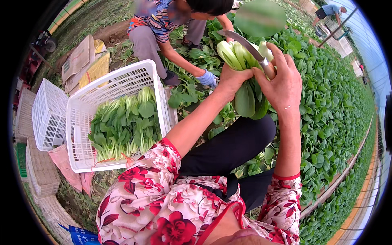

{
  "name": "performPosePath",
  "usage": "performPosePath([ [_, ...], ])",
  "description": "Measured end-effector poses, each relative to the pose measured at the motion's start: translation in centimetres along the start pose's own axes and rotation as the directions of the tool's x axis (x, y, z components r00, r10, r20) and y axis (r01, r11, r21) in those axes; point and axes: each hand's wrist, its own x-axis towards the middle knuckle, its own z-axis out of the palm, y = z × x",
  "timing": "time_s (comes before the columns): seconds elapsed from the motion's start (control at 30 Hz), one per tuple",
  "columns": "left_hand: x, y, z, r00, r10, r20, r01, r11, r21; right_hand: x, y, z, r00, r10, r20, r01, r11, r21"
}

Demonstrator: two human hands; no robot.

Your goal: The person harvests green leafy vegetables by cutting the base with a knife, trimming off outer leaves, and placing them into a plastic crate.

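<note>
My left hand [234, 78] is closed around a bunch of bok choy [246, 96], its pale stalk ends up and its green leaves hanging below. In my right hand [281, 76] is the wooden handle of a sickle [249, 46] with a curved, stained metal blade, which passes over the stalks. My right thumb reaches towards the left hand's fingers. A pale stalk piece lies beside the right index finger; whether it is attached to the bunch I cannot tell. To the left, a white plastic crate [71, 134] holds rows of bok choy [125, 122].
A co-worker [171, 39] with a gloved hand [208, 79] crouches close ahead among cut plants. Growing bok choy [333, 122] fills the right side. An upturned white crate [49, 116], more crates and sacks [79, 61] stand or lie left. Another person [329, 13] bends far off.
</note>
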Motion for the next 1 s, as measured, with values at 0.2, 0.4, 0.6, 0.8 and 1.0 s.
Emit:
performPosePath([
  [0.2, -1.1, 0.1, -4.7, 0.963, 0.269, -0.026, -0.237, 0.887, 0.397, -0.7, -2.3, 4.3, 0.991, -0.050, 0.127, 0.081, 0.964, -0.253],
  [0.4, -3.7, 0.4, -7.8, 0.969, 0.247, -0.017, -0.178, 0.745, 0.643, -0.1, -2.8, 3.2, 0.972, -0.220, 0.078, 0.232, 0.879, -0.417],
  [0.6, -7.4, 5.2, -10.6, 0.995, 0.083, 0.060, -0.100, 0.914, 0.393, 2.2, -0.1, 0.8, 0.968, -0.245, -0.057, 0.196, 0.877, -0.438],
  [0.8, -11.1, 15.7, -19.6, 0.914, 0.332, -0.233, -0.127, 0.780, 0.613, -4.1, 11.1, 1.7, 0.991, -0.008, 0.134, 0.073, 0.871, -0.486],
  [1.0, -17.5, 29.0, -38.5, 0.556, 0.701, -0.447, 0.652, -0.034, 0.758, -17.1, 19.9, 6.1, 0.799, 0.448, 0.401, -0.295, 0.873, -0.388],
])
